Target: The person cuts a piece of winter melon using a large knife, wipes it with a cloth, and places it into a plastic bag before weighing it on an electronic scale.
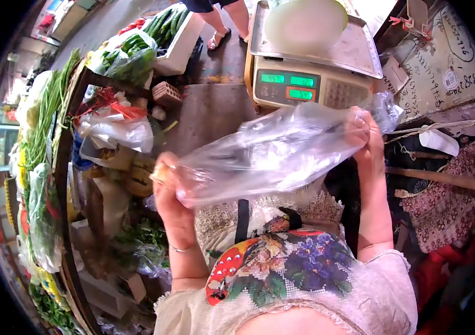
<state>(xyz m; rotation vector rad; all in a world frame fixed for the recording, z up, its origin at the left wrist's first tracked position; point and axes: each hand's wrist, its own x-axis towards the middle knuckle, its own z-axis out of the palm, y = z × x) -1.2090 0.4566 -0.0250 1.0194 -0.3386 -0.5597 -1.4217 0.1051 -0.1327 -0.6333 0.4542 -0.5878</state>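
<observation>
A clear plastic bag [273,153] is stretched sideways in front of my chest, wrinkled and shiny, with nothing visible inside. My left hand [170,181] is closed on its lower left end, slightly smeared by motion. At the upper right end, my right hand [362,133] grips the bag with bent fingers. Just beyond the bag stands a digital scale [282,84] with lit green displays. On its metal pan [354,53] rests a large pale greenish-white rounded thing [306,25], too blurred to name.
Left lie bundles of long green beans [53,120] and bagged greens [128,53]. A white foam box [179,47] holds cucumbers [166,22]. A person's legs [215,22] stand beyond it. White bags [123,128] hang nearer me. Right are a handwritten board [444,61] and patterned cloth [452,195].
</observation>
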